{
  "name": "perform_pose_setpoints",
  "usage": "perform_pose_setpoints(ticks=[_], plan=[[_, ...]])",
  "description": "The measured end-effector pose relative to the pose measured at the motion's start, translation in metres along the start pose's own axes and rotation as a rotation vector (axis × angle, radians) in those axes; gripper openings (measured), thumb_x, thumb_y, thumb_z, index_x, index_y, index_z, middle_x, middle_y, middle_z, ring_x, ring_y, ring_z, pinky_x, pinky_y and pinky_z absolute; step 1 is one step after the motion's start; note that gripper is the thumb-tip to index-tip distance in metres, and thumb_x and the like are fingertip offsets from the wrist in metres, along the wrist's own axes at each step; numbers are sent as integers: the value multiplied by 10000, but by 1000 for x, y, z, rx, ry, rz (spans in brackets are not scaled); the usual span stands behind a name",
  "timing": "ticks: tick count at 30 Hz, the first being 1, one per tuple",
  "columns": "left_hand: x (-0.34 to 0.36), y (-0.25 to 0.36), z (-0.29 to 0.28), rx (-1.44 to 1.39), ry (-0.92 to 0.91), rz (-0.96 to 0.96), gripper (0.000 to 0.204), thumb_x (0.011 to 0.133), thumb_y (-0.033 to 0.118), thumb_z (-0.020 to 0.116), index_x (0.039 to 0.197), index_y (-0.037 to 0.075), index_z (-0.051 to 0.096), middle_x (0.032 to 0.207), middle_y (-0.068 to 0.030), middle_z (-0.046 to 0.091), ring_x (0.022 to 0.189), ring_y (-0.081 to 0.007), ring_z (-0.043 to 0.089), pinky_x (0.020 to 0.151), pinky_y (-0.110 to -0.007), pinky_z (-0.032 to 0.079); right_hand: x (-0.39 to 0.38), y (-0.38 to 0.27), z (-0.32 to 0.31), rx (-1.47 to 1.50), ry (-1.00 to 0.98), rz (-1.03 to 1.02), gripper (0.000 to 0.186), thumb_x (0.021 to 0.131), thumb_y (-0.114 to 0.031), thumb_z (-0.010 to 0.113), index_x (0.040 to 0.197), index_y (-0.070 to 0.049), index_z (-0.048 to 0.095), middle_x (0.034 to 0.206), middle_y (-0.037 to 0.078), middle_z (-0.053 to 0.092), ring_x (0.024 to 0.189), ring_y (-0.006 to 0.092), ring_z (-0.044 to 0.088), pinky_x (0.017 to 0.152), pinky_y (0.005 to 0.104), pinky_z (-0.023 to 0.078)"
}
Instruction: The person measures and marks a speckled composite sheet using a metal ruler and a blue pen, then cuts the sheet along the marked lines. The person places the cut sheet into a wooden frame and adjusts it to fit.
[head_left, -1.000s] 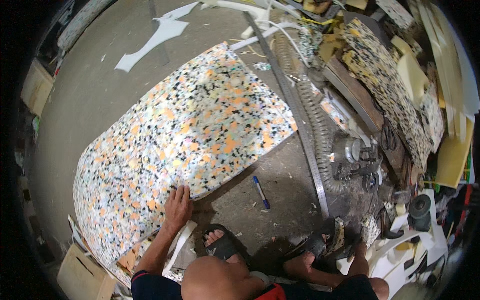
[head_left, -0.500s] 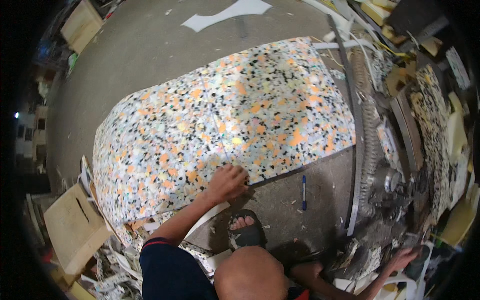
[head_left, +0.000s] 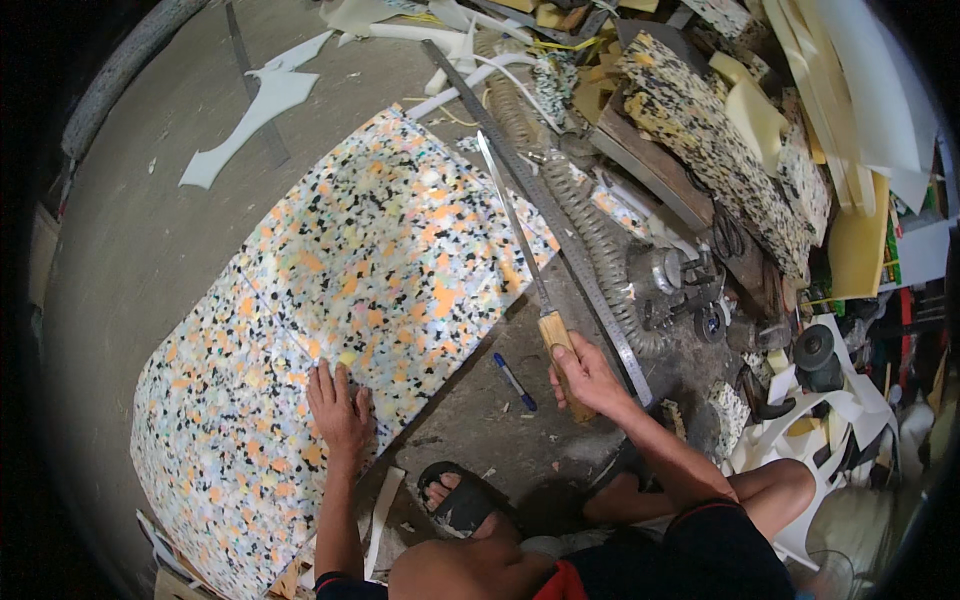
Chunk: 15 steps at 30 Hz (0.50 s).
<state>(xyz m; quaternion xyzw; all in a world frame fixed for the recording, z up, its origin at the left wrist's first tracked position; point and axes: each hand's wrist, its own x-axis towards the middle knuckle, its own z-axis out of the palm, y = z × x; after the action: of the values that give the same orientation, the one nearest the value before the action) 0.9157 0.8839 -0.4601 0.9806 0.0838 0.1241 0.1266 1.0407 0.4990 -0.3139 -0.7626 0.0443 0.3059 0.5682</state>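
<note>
One long knife (head_left: 519,234) and one speckled foam sheet (head_left: 330,290) have my attention through the head camera. I judge the step in hand to be readying the blade with the right hand (head_left: 588,375) while the left hand (head_left: 338,412) steadies the foam. To my mind, the next move calls for a firm right grip, even pressure from the left palm, and left fingers well clear of the edge, since foam like this probably yields and drags at steel.

The sheet lies spread on the floor (head_left: 150,260), directly beneath the left fingers, which are extended, slightly parted and gripping nothing; their tips rest at the lower end of a thin drawn line (head_left: 280,315). The right fingers are wrapped narrowly round the wooden handle (head_left: 553,328), out past the sheet's lower right edge and apart from the foam. From there the blade slants up across the right corner, its tip showing beyond the upper right edge, near a metal straightedge (head_left: 618,342); I cannot tell whether it touches the foam or hangs above it. A blue and white marker pen (head_left: 514,382) lies between sheet and straightedge, touched by neither hand
</note>
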Motion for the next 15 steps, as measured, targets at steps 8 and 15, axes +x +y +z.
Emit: perform_pose_setpoints(ticks=[8, 15], plan=[[-16, -14, 0, 102, -41, -379, 670, 975, 352, 558, 1523, -3, 409, 1620, -297, 259, 1520, -482, 189, 1201, -651, 112, 27, 13, 72, -117, -71, -110, 211, 1067, -189, 488, 1174, -9, 507, 834, 57, 603, 621, 131, 611, 548, 328, 545], [-26, 3, -13, 118, -118, -446, 626, 1038, 320, 390, 1576, 11, 306, 1672, -236, 165, 1558, -431, 72, 1223, -604, 13, 82, 17, 152, -481, -71, -287, 531, 984, -187, 557, 1410, 105, 431, 1141, 309, 622, 1039, 444, 639, 906, 514, 503]])
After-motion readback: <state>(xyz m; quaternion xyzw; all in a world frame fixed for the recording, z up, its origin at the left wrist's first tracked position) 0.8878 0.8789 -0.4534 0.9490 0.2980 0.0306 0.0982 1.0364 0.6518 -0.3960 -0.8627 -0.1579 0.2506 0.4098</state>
